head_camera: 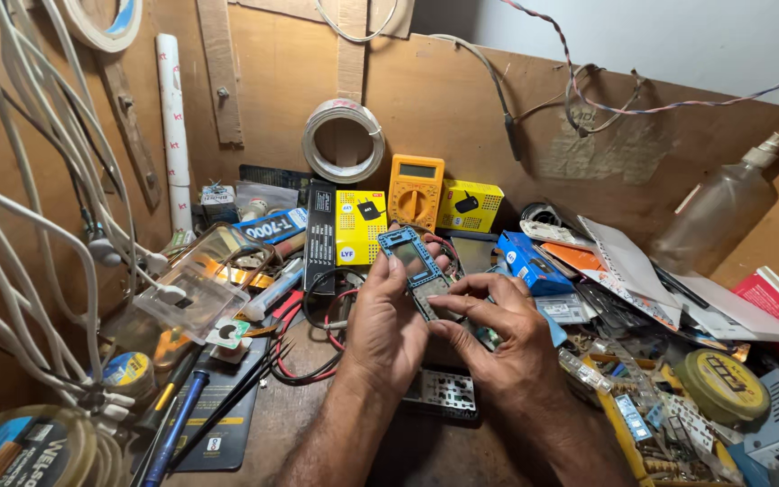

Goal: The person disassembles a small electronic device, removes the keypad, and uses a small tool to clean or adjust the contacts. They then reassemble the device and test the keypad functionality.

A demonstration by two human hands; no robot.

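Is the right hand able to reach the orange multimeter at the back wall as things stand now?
Probably not at once. The right hand is busy on the phone frame that the left hand holds, and this frame sits between it and the orange multimeter. It would first have to let go.

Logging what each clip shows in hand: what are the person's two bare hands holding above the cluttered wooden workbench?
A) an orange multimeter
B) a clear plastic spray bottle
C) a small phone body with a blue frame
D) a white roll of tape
C: the left hand and right hand together hold the small blue-framed phone body, while the orange multimeter leans untouched against the wooden back wall.
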